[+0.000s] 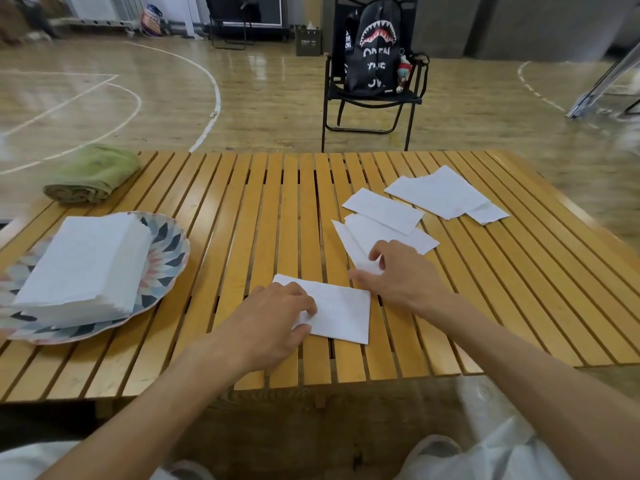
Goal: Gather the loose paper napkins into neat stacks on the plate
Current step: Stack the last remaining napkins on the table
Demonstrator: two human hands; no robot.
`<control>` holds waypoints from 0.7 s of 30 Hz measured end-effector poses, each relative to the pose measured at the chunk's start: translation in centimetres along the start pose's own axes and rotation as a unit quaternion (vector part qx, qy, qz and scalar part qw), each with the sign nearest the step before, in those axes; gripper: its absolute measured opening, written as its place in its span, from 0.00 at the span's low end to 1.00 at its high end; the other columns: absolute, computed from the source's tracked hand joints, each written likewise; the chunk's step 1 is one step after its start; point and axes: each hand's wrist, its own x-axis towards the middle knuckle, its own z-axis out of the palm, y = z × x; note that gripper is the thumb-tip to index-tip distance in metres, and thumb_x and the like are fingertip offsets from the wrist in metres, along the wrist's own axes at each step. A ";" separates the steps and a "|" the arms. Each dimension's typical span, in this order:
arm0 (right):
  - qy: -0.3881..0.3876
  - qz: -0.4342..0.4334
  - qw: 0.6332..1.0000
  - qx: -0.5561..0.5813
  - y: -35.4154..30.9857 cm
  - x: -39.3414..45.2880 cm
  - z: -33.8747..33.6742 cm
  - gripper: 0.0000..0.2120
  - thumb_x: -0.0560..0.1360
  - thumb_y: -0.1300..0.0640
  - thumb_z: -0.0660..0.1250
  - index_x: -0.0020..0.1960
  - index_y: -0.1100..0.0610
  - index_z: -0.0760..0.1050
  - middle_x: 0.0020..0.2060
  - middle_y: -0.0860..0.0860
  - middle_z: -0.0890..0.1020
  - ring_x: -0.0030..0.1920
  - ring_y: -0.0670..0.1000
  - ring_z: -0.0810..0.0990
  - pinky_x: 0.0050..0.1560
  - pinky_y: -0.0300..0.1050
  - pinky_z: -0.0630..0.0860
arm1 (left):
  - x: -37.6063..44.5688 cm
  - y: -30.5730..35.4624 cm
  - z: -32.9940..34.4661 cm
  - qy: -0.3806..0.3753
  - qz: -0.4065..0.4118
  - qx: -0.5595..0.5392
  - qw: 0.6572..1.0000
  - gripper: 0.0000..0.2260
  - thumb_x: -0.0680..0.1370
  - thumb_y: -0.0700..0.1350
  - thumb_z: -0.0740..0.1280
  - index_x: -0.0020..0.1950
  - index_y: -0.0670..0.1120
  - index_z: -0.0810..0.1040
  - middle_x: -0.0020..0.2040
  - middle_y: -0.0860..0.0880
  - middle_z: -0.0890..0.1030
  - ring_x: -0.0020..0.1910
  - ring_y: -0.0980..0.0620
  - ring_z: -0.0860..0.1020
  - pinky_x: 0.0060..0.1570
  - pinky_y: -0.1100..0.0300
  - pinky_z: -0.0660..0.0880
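1. A slatted wooden table (242,209) is seen filling the middle of the view; it is set on a wooden court floor (138,109) marked with white lines.
2. A black folding chair (372,98) is placed beyond the table's far edge; a black backpack (375,46) printed with a shark mouth is propped on its seat.
3. A patterned plate (166,258) is set at the table's left side; a thick, squared stack of napkins (83,265) is laid on it, with the plate's rim left showing to the right and front.
4. A rolled green towel (93,174) is laid at the far left corner, apart from the plate.
5. Loose napkins are scattered on the right half of the table: an overlapping far group (446,195) near the far right; a middle group (384,220) of overlapping sheets just in front of it; 1 near napkin (343,311) lying flat near the front edge.
6. The left hand (273,317) is laid on the left part of the near napkin; its fingers are relaxed and pressed flat on the paper, the thumb alongside.
7. The right hand (401,275) is placed at the lower corner of the middle group; that corner is pinched between curled fingers and thumb.
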 end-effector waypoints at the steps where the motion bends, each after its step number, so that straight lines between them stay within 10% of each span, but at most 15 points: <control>1: -0.006 -0.007 1.000 -0.029 -0.5 -0.2 0.5 0.21 0.72 0.32 0.68 0.52 0.46 0.70 0.46 0.44 0.74 0.44 0.47 0.76 0.42 0.45 0.74 | 0.0 0.0 0.0 0.001 -0.001 0.000 1.000 0.13 0.81 0.54 0.61 0.66 0.58 0.74 0.68 0.58 0.73 0.65 0.55 0.70 0.68 0.54 0.65; 7: 0.107 -0.043 0.993 -0.009 -0.7 0.2 -0.4 0.06 0.81 0.53 0.60 0.47 0.52 0.71 0.42 0.48 0.76 0.39 0.48 0.75 0.38 0.46 0.75 | 0.1 0.2 -0.1 0.002 0.002 0.008 1.000 0.14 0.81 0.54 0.61 0.67 0.57 0.73 0.68 0.58 0.73 0.65 0.54 0.70 0.68 0.54 0.65; 11: 0.092 0.034 0.972 0.214 -0.1 1.1 -2.8 0.08 0.80 0.56 0.61 0.44 0.59 0.72 0.39 0.49 0.76 0.39 0.50 0.74 0.38 0.45 0.71 | 0.1 0.4 -0.2 0.006 0.008 0.007 1.000 0.14 0.81 0.54 0.61 0.67 0.57 0.74 0.68 0.58 0.72 0.66 0.54 0.69 0.69 0.54 0.64; 21: -0.022 0.112 0.716 0.688 -1.5 -0.2 -7.2 0.11 0.78 0.54 0.62 0.59 0.56 0.74 0.52 0.56 0.80 0.52 0.54 0.81 0.41 0.43 0.77 | 0.0 0.7 -0.8 0.103 -0.011 -0.050 0.993 0.22 0.79 0.55 0.66 0.73 0.57 0.67 0.69 0.57 0.71 0.67 0.55 0.69 0.66 0.57 0.64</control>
